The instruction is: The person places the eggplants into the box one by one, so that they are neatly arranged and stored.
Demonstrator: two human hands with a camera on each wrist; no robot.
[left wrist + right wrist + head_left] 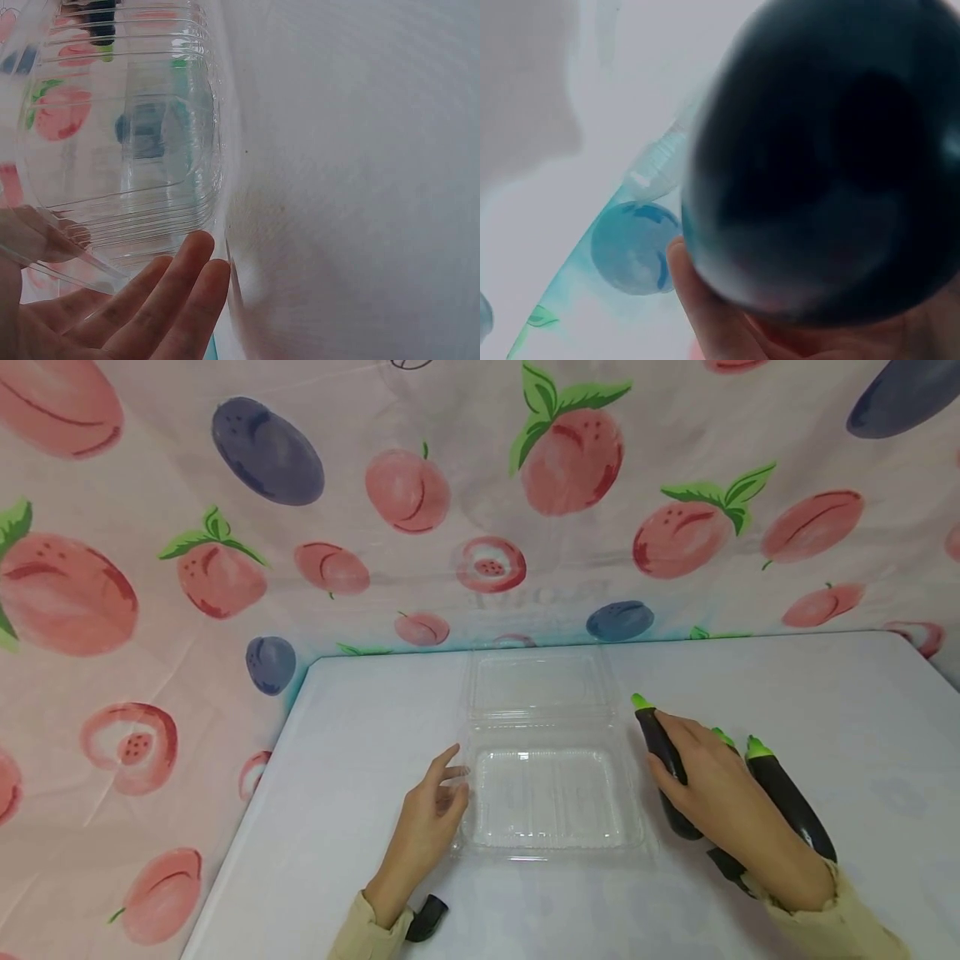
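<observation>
An opened clear plastic clamshell box (551,797) lies on the white table, its lid (540,685) folded back toward the wall. My left hand (427,818) is at the box's left edge with fingers loosely extended; in the left wrist view the fingertips (196,247) lie against or very near its side. My right hand (716,789) grips a dark eggplant (662,752) with a bright green stem, right of the box. That eggplant (825,165) fills much of the right wrist view. Another eggplant (791,797) lies beyond the hand, and a further green stem (722,737) shows between them, its body mostly hidden.
Peach-and-plum patterned cloth (412,568) covers the wall behind and to the left of the white table (360,718). Black wrist straps (427,918) show by the sleeves.
</observation>
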